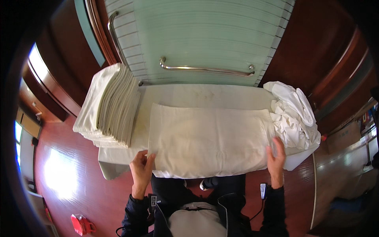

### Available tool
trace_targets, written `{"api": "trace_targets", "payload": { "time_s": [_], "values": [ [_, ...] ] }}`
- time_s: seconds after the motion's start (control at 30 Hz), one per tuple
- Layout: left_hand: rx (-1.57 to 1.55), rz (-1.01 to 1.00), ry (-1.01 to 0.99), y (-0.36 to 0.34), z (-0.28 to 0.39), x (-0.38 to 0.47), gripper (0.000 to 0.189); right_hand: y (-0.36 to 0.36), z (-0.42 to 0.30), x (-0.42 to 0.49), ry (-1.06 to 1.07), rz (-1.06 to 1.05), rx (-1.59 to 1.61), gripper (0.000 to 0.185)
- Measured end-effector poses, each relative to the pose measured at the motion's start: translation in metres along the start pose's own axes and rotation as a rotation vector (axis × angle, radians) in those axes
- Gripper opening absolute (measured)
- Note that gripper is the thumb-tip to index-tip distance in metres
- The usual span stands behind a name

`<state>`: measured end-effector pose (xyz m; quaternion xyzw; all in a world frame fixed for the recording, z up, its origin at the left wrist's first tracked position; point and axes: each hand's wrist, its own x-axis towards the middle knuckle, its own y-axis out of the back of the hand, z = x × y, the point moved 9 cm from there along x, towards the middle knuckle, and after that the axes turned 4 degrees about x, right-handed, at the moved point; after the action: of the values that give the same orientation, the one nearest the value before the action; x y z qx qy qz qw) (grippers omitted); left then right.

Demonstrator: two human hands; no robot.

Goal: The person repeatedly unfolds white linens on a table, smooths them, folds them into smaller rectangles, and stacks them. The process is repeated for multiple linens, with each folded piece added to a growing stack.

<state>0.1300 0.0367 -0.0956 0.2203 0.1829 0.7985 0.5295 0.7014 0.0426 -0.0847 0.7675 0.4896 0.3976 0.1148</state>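
A folded white cloth [211, 139] lies spread lengthwise before me, its near edge hanging over the table's front. At its lower left edge my left hand [141, 171] pinches the fabric between thumb and fingers. My right hand [276, 166] is at the cloth's right edge, thumb and fingers apart and slightly blurred. Left of the cloth rises a tall stack of folded white cloths [109, 106]. A crumpled heap of white cloth [293, 118] sits at the right end, touching or close to the folded one.
Everything rests on a narrow table with a pale cover [183, 93]. Behind it stand a frosted glass panel [207, 35] and a metal bar handle [207, 69]. A red container [83, 225] stands on the reddish floor [103, 195]. A cable [257, 214] hangs by my right sleeve.
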Motion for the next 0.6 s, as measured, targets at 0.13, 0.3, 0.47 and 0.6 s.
{"api": "trace_targets", "payload": {
  "time_s": [0.13, 0.3, 0.47, 0.6],
  "values": [
    [-0.460, 0.028, 0.134, -0.003, -0.042, -0.050, 0.017, 0.047, 0.089, -0.082, -0.497, 0.526, 0.374, 0.032],
    [-0.492, -0.303, 0.218, -0.036, -0.082, -0.067, 0.031, -0.001, 0.139, -0.119, -0.745, 0.129, 0.896, 0.038],
    [-0.386, -0.551, 0.340, -0.057, -0.111, -0.081, 0.026, -0.027, 0.148, -0.124, -0.748, -0.087, 1.240, 0.044],
    [-0.335, -0.571, 0.344, -0.059, -0.123, -0.083, 0.025, -0.027, 0.158, -0.122, -0.752, -0.094, 1.193, 0.045]
  ]
}}
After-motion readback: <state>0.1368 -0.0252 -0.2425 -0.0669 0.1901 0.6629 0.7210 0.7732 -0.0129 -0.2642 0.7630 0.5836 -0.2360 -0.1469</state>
